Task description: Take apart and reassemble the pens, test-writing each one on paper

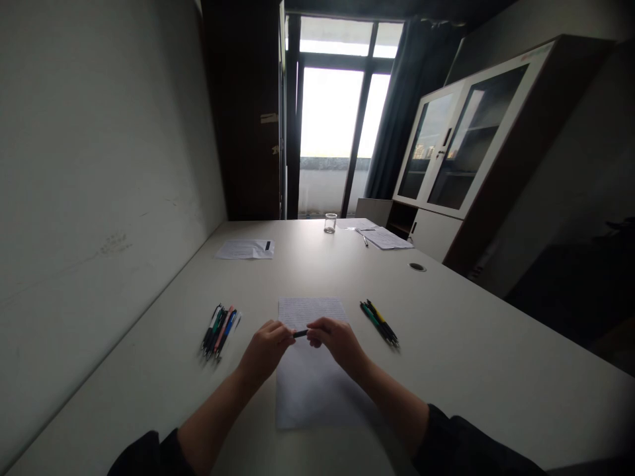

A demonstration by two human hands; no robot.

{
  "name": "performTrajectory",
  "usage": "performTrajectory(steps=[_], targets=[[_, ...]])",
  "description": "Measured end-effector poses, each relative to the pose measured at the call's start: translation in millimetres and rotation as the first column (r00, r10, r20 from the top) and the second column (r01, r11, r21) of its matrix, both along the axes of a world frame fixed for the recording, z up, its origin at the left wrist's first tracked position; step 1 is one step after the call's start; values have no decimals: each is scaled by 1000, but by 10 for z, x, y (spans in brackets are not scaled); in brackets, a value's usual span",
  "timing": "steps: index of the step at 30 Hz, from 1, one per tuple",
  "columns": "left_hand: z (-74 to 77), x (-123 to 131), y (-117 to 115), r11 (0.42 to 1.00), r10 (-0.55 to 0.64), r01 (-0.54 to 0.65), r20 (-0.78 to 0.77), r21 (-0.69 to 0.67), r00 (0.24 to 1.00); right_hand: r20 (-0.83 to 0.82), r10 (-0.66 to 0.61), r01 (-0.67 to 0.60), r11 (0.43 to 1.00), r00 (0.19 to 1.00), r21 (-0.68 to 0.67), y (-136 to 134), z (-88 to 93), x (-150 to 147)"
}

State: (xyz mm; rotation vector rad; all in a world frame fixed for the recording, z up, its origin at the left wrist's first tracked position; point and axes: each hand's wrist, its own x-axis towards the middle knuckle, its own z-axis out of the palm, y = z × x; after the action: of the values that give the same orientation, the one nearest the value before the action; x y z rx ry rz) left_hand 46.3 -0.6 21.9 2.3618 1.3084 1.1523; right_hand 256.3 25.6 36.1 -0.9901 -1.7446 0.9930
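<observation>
My left hand [264, 350] and my right hand [338, 342] meet above a lined sheet of paper [312, 370] on the white table [446, 344]. Both hands pinch the ends of a short dark pen [300, 334] held level between them. To the left of the sheet lies a bunch of several coloured pens [219, 330]. On the right lies a smaller bunch of dark, green and yellow pens [380, 322].
Farther back on the table are a folded paper with a dark item [247, 248], a glass beaker [330, 223], more papers with a pen [381, 237] and a cable grommet hole [417, 266]. A wall runs along the left; a glass-door cabinet [461, 145] stands right.
</observation>
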Motion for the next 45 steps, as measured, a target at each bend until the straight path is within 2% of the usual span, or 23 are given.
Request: performTrajectory(steps=[9,18,27,33,41,43,45], targets=[[6,-4,2,1000,6,-5,40,-13,999,-147,71,-87,991,987,-102,8,-56,22],[4,-1,-9,1000,22,-20,70,-23,997,-39,99,-97,995,994,37,39,-85,58],[-10,-8,-5,1000,-9,11,89,-21,996,-22,77,-77,996,997,34,14,-36,33],[17,0,-25,999,-3,1,64,32,998,136,52,-72,986,989,149,0,-25,37],[28,36,-41,997,4,-6,35,74,999,320,-57,-50,947,946,319,14,-40,58],[35,38,-47,996,8,-9,14,85,1000,318,-57,-45,951,946,306,11,-40,51],[39,35,-51,995,9,-8,-13,99,1000,274,-34,-34,970,961,239,6,-46,34]])
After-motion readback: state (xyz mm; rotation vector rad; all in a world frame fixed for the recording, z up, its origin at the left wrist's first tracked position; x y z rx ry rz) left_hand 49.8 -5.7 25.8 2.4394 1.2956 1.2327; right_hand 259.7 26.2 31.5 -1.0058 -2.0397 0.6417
